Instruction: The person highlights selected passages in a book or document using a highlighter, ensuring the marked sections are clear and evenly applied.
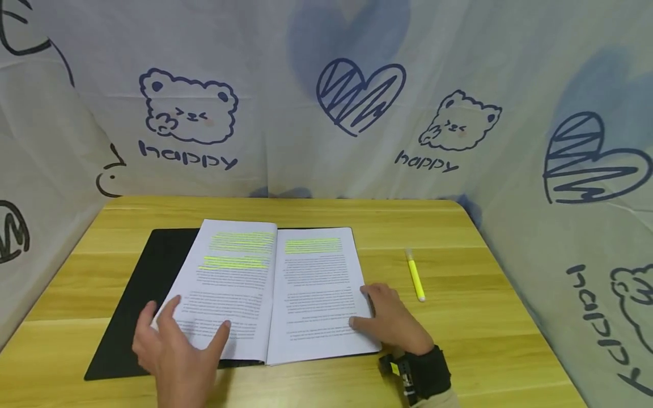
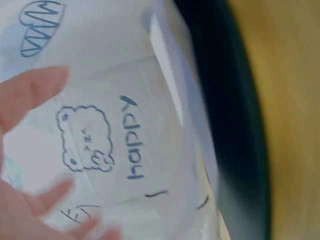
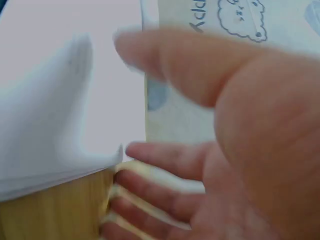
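A white printed booklet (image 1: pixel 316 294) lies open on a flat black sheet (image 1: pixel 138 300), with bands of yellow highlighting near the top of both pages. Over the lower part of the left page is my left hand (image 1: pixel 176 351), its fingers and thumb spread apart and holding nothing. My right hand (image 1: pixel 395 320) is at the booklet's right edge. Its thumb (image 3: pixel 145 47) reaches over the right page, while the index fingertip is right at the page edge in the right wrist view. A wide gap separates that thumb from the fingers.
On the wooden table (image 1: pixel 484 317), right of the booklet, lies a yellow highlighter (image 1: pixel 415 277) with its clear cap end pointing away. White cloth (image 1: pixel 285 113) printed with bears and hearts hangs behind and along both sides. A black band (image 1: pixel 431 371) circles the right wrist.
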`<state>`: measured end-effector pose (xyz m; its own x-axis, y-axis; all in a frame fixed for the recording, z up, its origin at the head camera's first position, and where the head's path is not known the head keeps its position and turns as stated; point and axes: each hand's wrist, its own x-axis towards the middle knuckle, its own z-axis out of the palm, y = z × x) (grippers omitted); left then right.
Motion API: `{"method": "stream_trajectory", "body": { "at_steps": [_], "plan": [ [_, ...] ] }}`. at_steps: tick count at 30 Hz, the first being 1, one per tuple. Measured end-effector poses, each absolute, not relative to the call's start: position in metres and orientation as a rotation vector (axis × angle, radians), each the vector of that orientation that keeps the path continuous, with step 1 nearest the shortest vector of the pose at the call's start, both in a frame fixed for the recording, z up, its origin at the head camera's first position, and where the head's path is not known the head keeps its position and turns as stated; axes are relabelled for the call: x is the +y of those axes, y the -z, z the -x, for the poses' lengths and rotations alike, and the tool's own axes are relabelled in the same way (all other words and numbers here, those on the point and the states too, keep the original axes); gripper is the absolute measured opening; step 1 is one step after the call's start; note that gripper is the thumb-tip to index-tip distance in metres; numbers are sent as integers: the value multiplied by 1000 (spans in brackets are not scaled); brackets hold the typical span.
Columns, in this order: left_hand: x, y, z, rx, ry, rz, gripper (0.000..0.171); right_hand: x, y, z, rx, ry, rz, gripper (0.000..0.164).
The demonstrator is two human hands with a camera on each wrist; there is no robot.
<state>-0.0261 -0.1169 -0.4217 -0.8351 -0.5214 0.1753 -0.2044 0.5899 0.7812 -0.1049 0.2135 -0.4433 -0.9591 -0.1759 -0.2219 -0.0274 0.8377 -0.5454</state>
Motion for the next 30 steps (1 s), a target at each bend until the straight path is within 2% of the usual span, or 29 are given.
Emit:
{"method": "stream_trajectory", "body": {
  "at_steps": [4,7,10,15,18,23,27,30],
  "plan": [
    [-106,418,28,-2443,1188,-298,37,223,443,110,2885,948,-25,55],
    [-97,415,31,-2507,1216,-113,22,237,440,111,2961,1017,-191,55],
    [-89,408,34,-2599,1263,72,17,252,440,112,2954,1037,-327,66],
    [-72,398,38,-2575,1477,586,13,270,450,114,2906,1009,-469,77],
    [-55,394,37,-2479,1660,880,8,277,455,116,2891,987,-535,72],
    [-20,386,36,-2278,2078,1251,11,286,461,119,2913,939,-595,58],
    [4,385,36,-2089,2545,1309,17,291,463,120,2922,928,-618,49],
    [17,388,36,-1736,2885,1289,28,294,462,120,2923,916,-612,43]
  ]
}}
